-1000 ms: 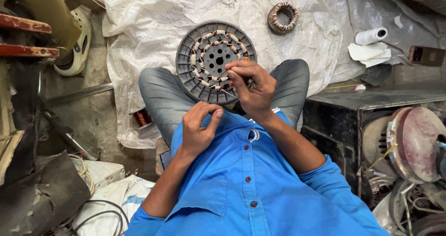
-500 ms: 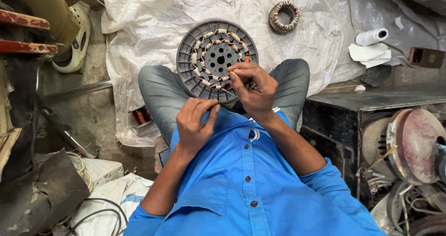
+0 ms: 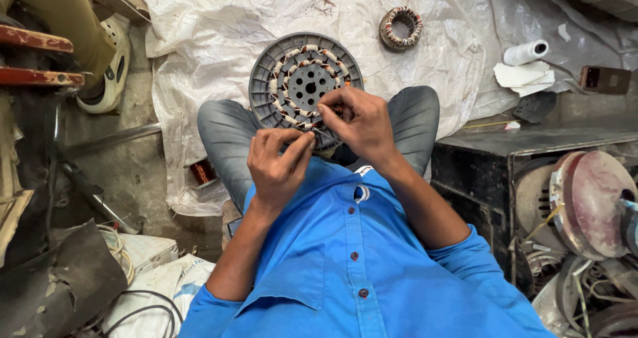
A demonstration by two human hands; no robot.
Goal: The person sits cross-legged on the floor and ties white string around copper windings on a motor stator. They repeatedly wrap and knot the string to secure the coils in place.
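While hands (image 3: pixel 319 138) pinch stator (image 3: pixel 304 84) rim, knees flanking

Grey round motor stator (image 3: pixel 302 79) with copper windings, propped between bent knees on white plastic sheeting (image 3: pixel 219 39). Right hand (image 3: pixel 355 122) pinching at lower winding edge; left hand (image 3: pixel 279 158) just beside, fingertips closed on fine wire. Smaller wound coil ring (image 3: pixel 401 27) well apart, upper right.

Both hands up in front of chest, forearms bare, elbows bent. Left hand (image 3: pixel 278 162) curled, thumb & fingertips pinched together. Right hand (image 3: pixel 355 122) higher, fingers bent inward, knuckles up, wrist angled toward left.
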